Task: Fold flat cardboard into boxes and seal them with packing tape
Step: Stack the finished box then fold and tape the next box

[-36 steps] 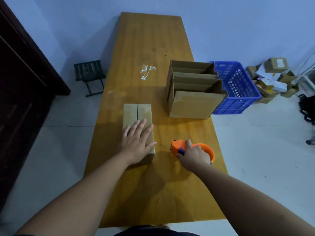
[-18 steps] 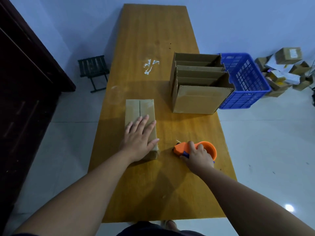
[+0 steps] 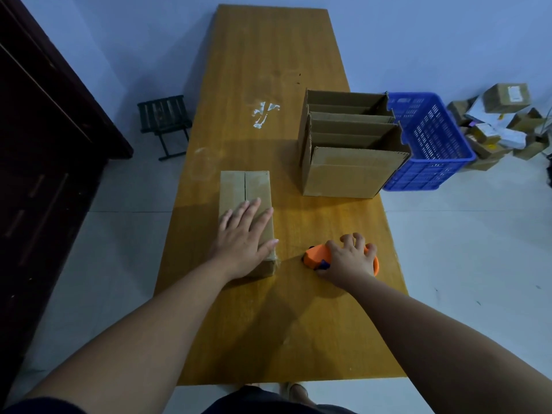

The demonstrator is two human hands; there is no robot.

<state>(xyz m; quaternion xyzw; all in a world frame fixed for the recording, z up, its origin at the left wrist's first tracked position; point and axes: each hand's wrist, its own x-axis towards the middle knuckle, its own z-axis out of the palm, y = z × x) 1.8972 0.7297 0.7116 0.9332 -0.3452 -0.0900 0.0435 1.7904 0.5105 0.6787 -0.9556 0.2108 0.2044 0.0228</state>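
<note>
Head view: 1 closed box (image 3: 245, 186), 1 tape dispenser (image 3: 317, 254), both on the table (image 3: 268, 55).
Left hand (image 3: 243, 237) flat on closed box, near left edge; right hand (image 3: 348, 259) curled round tape dispenser, toward right edge. 2 open cartons (image 3: 340, 171) further back, right edge.

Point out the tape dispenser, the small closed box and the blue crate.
tape dispenser (image 3: 316, 255), head view: orange nose
small closed box (image 3: 233, 189), head view: top flap
blue crate (image 3: 430, 174), head view: near wall
</note>
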